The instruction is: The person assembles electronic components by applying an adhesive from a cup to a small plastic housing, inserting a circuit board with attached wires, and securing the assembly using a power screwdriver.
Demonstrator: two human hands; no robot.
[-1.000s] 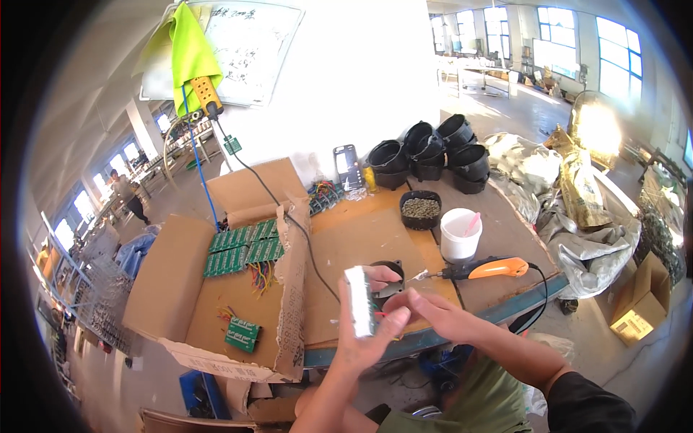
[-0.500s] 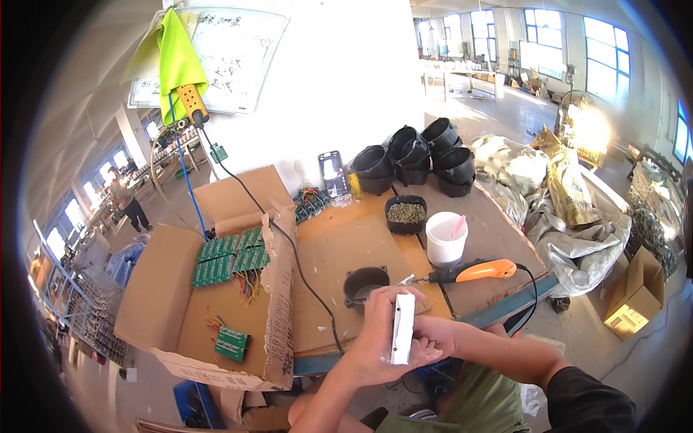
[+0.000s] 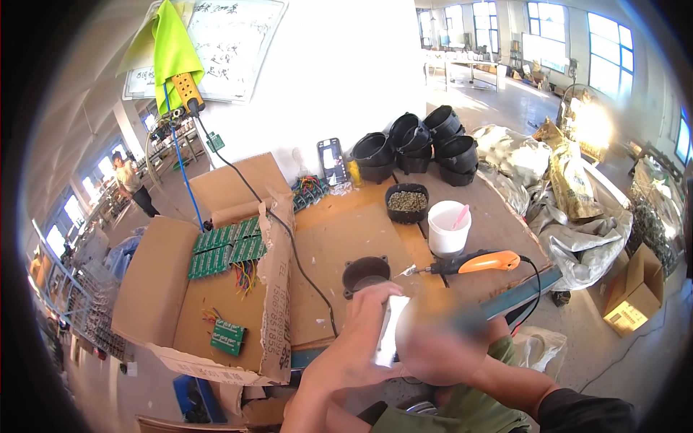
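My left hand (image 3: 359, 339) is closed around a white, narrow, box-like piece (image 3: 390, 330) held upright over the near edge of the table. Beside it is my right hand (image 3: 440, 353), smeared by blur, so its fingers and whatever they may hold cannot be made out. Just beyond my left hand a round black cup-shaped housing (image 3: 363, 278) rests on the cardboard table cover. To its right lies a corded orange and black hand tool (image 3: 482, 262) with a thin metal tip, resembling a soldering iron.
An open cardboard box (image 3: 278, 317) at left holds green circuit boards (image 3: 224, 249) with coloured wires. A black tub of small pellets (image 3: 406, 202), a white bucket (image 3: 447, 234), stacked black pots (image 3: 411, 144) and a phone (image 3: 333, 162) stand farther back. A black cable (image 3: 312, 289) crosses the table.
The white piece has tilted slightly and shifted a little left with my left hand. My right hand, earlier pressed against it with curled fingers, is now blurred.
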